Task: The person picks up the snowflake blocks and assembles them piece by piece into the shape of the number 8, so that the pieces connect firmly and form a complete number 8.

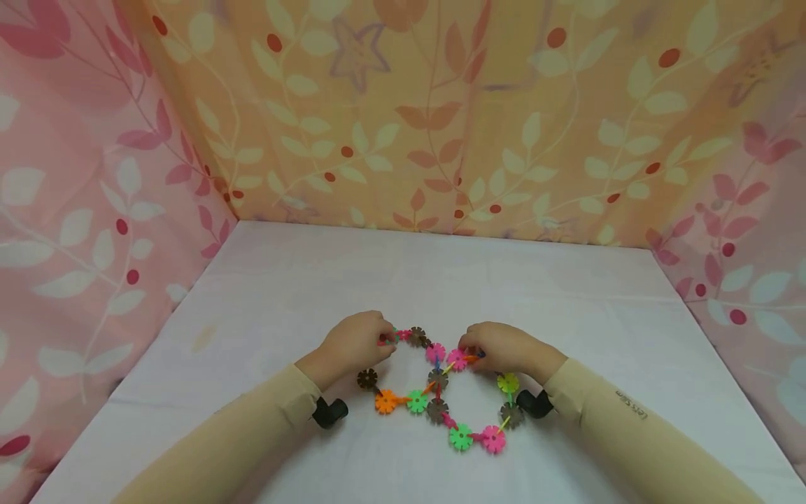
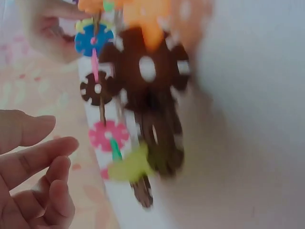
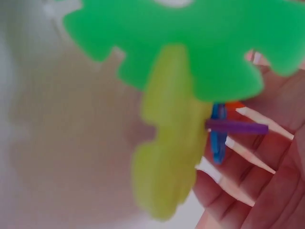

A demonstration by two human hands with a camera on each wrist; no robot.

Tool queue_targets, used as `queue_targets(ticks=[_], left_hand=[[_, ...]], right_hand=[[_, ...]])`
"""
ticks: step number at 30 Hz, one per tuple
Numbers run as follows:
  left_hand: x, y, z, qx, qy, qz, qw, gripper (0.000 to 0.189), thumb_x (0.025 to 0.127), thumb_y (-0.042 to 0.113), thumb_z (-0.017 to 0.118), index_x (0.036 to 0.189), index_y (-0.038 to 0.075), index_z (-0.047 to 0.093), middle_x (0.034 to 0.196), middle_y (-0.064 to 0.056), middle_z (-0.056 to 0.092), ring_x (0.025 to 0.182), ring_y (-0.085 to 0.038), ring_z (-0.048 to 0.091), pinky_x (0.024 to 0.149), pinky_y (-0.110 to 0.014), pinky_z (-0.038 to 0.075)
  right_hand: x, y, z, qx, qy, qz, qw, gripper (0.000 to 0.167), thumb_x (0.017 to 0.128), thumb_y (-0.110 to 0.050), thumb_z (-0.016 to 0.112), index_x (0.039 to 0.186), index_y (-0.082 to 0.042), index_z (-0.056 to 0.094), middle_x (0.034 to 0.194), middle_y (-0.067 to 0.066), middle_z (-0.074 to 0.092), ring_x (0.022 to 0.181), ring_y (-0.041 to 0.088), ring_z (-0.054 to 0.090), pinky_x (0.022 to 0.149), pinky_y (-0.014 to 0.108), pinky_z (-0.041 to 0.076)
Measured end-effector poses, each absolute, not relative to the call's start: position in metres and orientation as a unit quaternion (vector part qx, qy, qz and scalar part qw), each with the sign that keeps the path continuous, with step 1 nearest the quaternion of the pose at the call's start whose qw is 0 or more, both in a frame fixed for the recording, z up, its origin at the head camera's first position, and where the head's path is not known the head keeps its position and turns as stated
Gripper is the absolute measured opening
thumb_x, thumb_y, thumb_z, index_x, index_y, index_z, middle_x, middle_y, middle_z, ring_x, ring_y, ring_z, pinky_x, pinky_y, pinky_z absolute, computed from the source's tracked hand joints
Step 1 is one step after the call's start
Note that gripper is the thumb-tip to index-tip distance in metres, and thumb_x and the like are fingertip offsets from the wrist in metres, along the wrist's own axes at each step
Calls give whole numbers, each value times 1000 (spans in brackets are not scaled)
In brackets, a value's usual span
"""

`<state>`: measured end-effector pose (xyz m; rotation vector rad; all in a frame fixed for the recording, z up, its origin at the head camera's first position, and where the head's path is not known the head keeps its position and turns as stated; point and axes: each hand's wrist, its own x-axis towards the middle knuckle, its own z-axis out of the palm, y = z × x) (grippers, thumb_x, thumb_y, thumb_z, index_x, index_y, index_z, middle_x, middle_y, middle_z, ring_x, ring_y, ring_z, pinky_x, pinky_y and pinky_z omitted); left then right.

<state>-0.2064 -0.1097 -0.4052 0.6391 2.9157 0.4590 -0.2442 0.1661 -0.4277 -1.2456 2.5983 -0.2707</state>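
Note:
Slotted plastic snowflake discs are joined edge to edge into two linked rings on the table. My left hand (image 1: 359, 343) is at the far side of the left ring. In the left wrist view its fingers (image 2: 62, 148) are loosely bent, thumb and forefinger apart with nothing between them, beside a pink disc (image 2: 109, 136). My right hand (image 1: 504, 348) reaches over the far side of the right ring, near a pink disc (image 1: 457, 360). A blue disc (image 3: 218, 138) and a purple disc (image 3: 243, 126) overlap its fingers; whether they pinch a disc I cannot tell.
A green disc (image 1: 461, 437) and a pink disc (image 1: 494, 439) form the near edge of the right ring. The white table (image 1: 264, 273) is bordered by a yellow leaf-patterned curtain (image 1: 378, 140) behind and pink ones at both sides. Black wrist cameras sit under both sleeves.

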Motion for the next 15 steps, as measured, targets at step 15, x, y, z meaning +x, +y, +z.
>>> queue_targets(ticks=[15], left_hand=[[-219, -129, -434, 100, 940, 278, 171, 6, 82, 17, 66, 77, 17, 65, 73, 5, 60, 63, -13, 51, 59, -27, 43]], right_hand=[[-279, 186, -426, -399, 890, -122, 181, 17, 81, -24, 69, 95, -15, 66, 86, -5, 59, 75, 11, 51, 70, 30, 44]])
